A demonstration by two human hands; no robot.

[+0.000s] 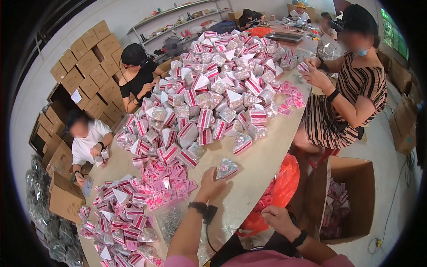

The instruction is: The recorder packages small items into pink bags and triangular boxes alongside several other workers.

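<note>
On the table in front of me, my left hand point(211, 183) has its fingers closed on the edge of a small triangular packet point(227, 168) of shiny, pale pieces. Held low by the table edge, my right hand point(279, 220) is curled closed; whether anything is in its fingers is hidden. Beyond the left hand rises a big heap of clear packets with pink-and-white card tops point(195, 111). Loose pink cards point(165, 181) lie left of that hand. Nearer me at the left is a second heap of packets point(120, 224), beside a clear bag of small metallic bits point(171, 222).
A red plastic bag point(284, 182) hangs at the table's right edge, near an open carton point(351, 209) holding pink packets. Co-workers sit on both sides and at the far end; the one at right point(347, 84) handles a small packet. Stacked cartons point(89, 66) stand at the left wall.
</note>
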